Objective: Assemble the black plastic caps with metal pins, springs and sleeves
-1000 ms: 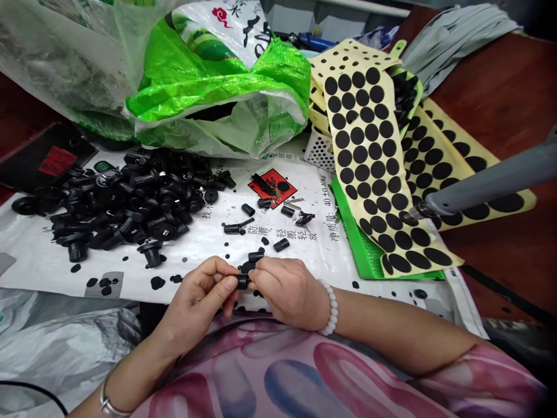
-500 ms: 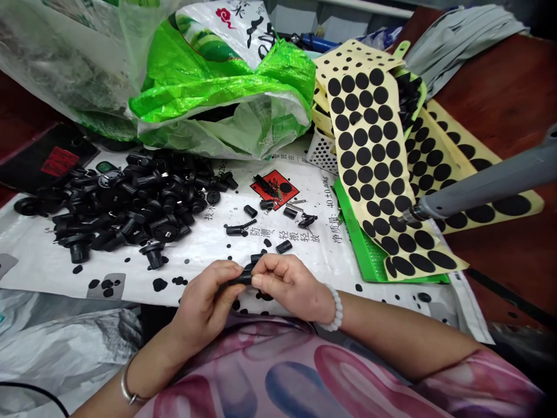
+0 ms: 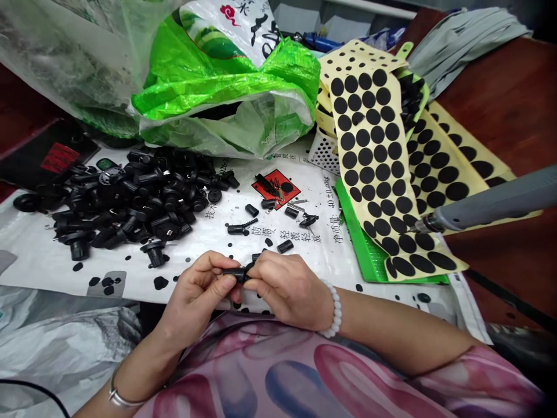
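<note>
Above the front edge of the white printed sheet (image 3: pixel 43 244), we are holding one black cylinder (image 3: pixel 237 274) between both hands. Our left hand (image 3: pixel 195 299) is pinching its left part between thumb and fingers, and our right hand (image 3: pixel 289 290) is gripping its right end; whether a smaller piece is hiding inside that grip, we cannot tell.

On the sheet, sideways lettering is reading 防潮 and 轻搬轻放, and farther right 净质量 with 40 and kg, the decimals blurring. A red diamond (image 3: pixel 279 179) is bearing a black mark that dark scraps are partly covering. The green bag (image 3: pixel 235 93) is showing large brushed characters, but the top edge is cutting them off and we are not making out a brand.

Four short black cylinders (image 3: pixel 285 246) are lying loose, and a fifth cylinder (image 3: pixel 235 229) is touching a ridged strip (image 3: pixel 250 223). Another dark piece is sitting half hidden behind our right fingers. To the left, the heap of black parts (image 3: pixel 134 197) is overlapping too much for counting.

At least three sticker sheets (image 3: pixel 374 154) are overlapping, the front one lying partly over one green tray (image 3: pixel 354 232). One grey tool (image 3: pixel 478 200) is running out of view at right.
</note>
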Motion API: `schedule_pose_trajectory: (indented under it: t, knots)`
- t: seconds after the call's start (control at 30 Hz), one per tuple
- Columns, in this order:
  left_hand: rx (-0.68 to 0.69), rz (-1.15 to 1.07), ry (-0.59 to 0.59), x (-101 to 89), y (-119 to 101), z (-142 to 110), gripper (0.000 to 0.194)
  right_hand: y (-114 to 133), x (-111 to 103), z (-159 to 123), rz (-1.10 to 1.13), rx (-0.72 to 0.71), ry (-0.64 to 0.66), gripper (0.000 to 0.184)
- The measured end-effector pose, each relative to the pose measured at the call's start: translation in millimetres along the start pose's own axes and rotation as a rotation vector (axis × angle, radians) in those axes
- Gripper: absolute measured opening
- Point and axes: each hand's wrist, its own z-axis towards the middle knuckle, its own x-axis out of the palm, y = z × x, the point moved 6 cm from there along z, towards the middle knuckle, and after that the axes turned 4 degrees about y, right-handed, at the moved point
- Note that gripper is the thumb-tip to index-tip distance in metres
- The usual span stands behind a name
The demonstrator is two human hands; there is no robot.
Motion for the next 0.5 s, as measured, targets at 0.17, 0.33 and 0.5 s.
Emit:
schedule_pose_trajectory:
  t: [0.17,0.33,0.5]
  knots:
    - [0.102,-0.016,-0.035,0.2,0.2,-3.8,0.017,-1.4,-2.3,-1.1,0.142,0.066,-0.055,0.024]
    - [0.327,0.155,-0.114,2.6,-12.5,-8.4,0.012,-5.3,-2.3,-2.9,0.409,0.164,-0.096,0.017]
    - [0.538,0.336,-0.127,7.1,-17.5,-10.3,0.017,-23.5,17.8,-6.5,0.832,0.511,-0.021,0.018]
